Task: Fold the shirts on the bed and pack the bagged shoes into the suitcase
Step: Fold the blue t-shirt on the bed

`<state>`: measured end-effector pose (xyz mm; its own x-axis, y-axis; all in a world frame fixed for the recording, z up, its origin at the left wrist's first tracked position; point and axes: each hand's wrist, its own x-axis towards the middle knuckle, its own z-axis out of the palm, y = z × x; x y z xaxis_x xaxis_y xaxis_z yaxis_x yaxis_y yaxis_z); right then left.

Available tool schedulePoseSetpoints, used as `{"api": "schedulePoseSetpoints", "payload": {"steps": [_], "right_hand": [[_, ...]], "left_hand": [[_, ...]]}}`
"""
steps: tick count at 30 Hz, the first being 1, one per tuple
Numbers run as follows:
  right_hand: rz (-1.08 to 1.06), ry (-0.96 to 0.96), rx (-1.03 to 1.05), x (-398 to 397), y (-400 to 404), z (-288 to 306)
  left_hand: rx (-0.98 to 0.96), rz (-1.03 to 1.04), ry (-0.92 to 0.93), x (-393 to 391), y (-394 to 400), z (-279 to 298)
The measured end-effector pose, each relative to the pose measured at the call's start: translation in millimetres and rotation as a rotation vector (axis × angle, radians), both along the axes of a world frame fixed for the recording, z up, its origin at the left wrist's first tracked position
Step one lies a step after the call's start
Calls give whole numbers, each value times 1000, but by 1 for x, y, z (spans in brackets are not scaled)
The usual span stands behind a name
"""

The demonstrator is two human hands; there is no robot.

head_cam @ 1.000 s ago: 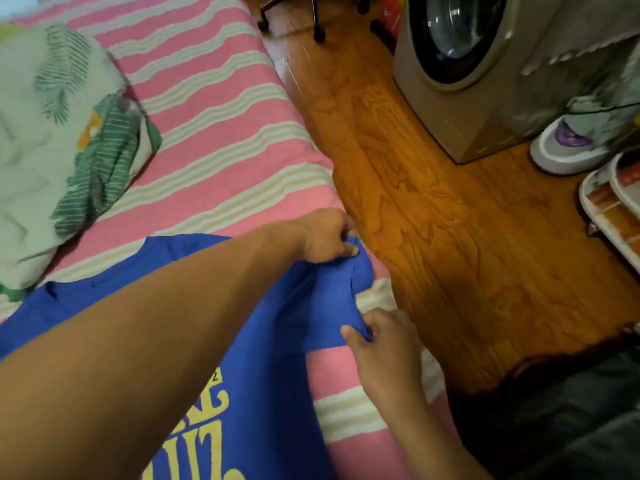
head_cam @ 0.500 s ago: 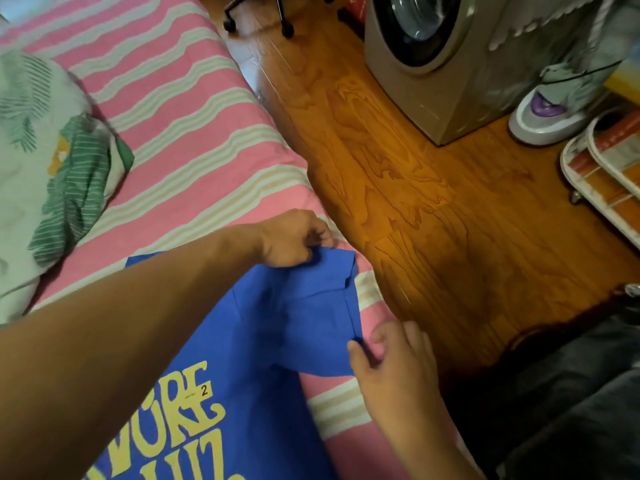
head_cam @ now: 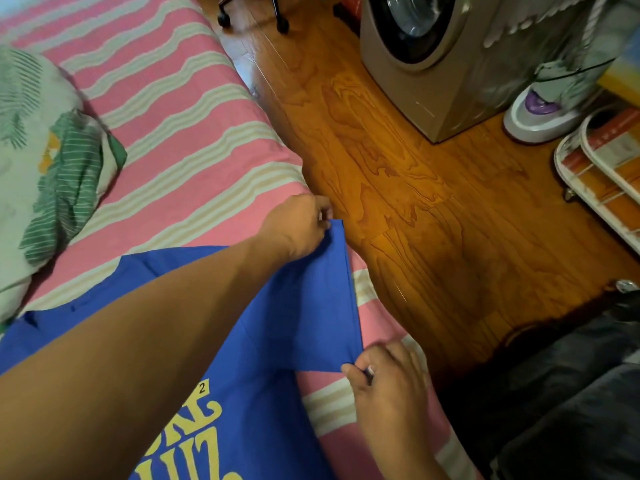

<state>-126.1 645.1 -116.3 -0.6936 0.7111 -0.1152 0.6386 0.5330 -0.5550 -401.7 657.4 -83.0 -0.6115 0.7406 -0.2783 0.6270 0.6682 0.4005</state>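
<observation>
Pinching the far sleeve corner of the blue T-shirt [head_cam: 304,313], left hand [head_cam: 298,226] fingers close together; right hand [head_cam: 388,379] fingers pinch the near corner. Shirt lies on the striped bed [head_cam: 180,133].

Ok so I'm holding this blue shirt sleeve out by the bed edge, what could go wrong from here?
The sleeve is stretched at the bed edge, so if either hand lets go it may slide toward the floor. The left hand and right hand pinch only its corners, so the fold may come out crooked.
</observation>
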Motion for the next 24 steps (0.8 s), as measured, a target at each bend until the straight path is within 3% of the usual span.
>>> {"api": "schedulePoseSetpoints", "payload": {"steps": [6,11,15,19,21,24], "right_hand": [[0,-161,39,3,5,5],[-37,-261,-136,-12,12,15],[-38,-298,-145,-21,13,19],[-11,-318,-125,-34,12,29],[26,-238,-136,-42,5,35],[127,5,-266,-56,-24,54]], "left_hand": [[-146,-7,-5,11,5,-14],[-242,-145,-82,9,10,-9],[50,45,-223,15,1,13],[342,272,-709,25,-44,57],[451,338,-767,26,-80,80],[571,591,-692,23,-146,99]]}}
